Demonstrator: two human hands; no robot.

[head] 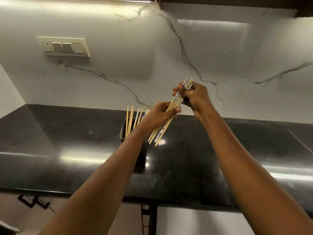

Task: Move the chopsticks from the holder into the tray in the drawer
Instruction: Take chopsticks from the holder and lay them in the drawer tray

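Bamboo and blue-patterned chopsticks (161, 131) form a loose bundle held slanting in the air above the black counter (67, 141), just right of the holder (122, 134). The left hand (160, 116) curls round the middle of the bundle with its thumb across the front. The right hand (194, 97) grips the upper ends, farther back toward the marble wall. Below the left hand the lower tips fan apart and end unevenly. Several more chopsticks (130, 119) stand in the holder, partly hidden behind the left wrist. Neither the drawer nor its tray is in view, so how many already lie there cannot be told.

The likeliest trouble is a slip. The sticks look thin and smooth and are not squared up, so if either of the 2 hands loosens while tidying the bundle, 1 could slide out at the bottom and drop onto the glossy counter or the floor. The left forearm also passes close above the holder, and a dipped wrist might knock it or the standing sticks. On the way down to the drawer, the splayed tips could catch on the near counter edge.
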